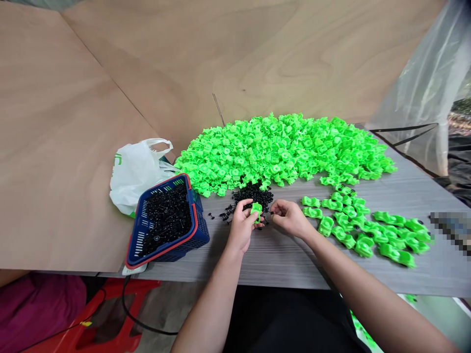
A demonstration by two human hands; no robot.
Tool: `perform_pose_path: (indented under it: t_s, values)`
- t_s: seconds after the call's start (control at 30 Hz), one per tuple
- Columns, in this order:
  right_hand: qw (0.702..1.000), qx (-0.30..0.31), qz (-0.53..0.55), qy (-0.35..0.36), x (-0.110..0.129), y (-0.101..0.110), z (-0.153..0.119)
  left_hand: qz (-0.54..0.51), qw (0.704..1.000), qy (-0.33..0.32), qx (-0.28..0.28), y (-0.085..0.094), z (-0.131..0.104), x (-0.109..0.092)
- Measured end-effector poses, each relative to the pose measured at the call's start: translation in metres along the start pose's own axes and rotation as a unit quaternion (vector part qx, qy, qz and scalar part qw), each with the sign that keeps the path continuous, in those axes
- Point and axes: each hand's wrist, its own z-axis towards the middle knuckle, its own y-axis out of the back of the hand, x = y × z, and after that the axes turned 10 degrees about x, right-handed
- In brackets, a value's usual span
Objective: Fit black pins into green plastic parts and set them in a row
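Tan board (257, 59) rises behind the table (294, 262), which is gray and wood-grained; its near edge runs just in front of me, under my forearms. Along the back, the green pile (283, 147) spreads wide and meets the board. Gray tabletop shows between my forearms and out toward the right end. Clear plastic (412, 108) hangs beyond that end. The blue basket (200, 228), red-rimmed and filled with black pins (165, 215), stands at the left by the near edge, with a white bag (136, 169) behind it. Right of my hands lies a looser green group (346, 220). Loose pins (255, 193) lie just beyond my fingers. My left hand (241, 225) grips a green part (256, 211), glossy and hollowed, above the table. My right hand (289, 218) is closed beside it, fingertips pinched; a black bit shows there, too small to tell if I grip it.
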Motion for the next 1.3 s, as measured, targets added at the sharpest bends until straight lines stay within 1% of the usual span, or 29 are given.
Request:
perform_pose_path:
  t_s: [0.1,0.2,0.37,0.47,0.57,0.8,0.93,1.17,1.3]
  values:
    - [1.0,-0.014,-0.005,0.018,0.009,0.001,-0.002,0.044,0.999,-0.006,0.006,0.0,0.001,0.004]
    - [0.995,-0.03,-0.073,0.056,0.02,0.0,-0.004,0.09,0.996,-0.01,0.01,-0.002,0.004,0.008]
    - [0.97,0.0,-0.212,0.119,0.029,-0.004,-0.006,0.095,0.995,0.002,0.031,-0.008,0.004,0.008]
    - [0.954,0.015,-0.272,0.126,0.028,-0.005,-0.004,0.091,0.995,0.013,0.046,-0.009,0.002,0.003]
    - [0.944,0.027,-0.303,0.128,0.027,-0.003,-0.002,0.076,0.995,0.024,0.053,-0.009,0.0,-0.001]
    - [0.933,0.051,-0.328,0.141,0.031,0.0,0.0,0.066,0.996,0.035,0.053,-0.006,0.0,-0.002]
    - [0.931,0.057,-0.332,0.14,0.031,0.001,0.001,0.072,0.995,0.032,0.06,-0.005,0.0,-0.001]
    - [0.936,0.063,-0.313,0.145,0.033,0.002,0.002,0.047,0.997,0.032,0.046,0.0,0.001,-0.001]
    - [0.954,0.048,-0.261,0.139,0.034,0.0,0.0,-0.014,0.997,0.041,0.06,0.001,0.002,-0.002]
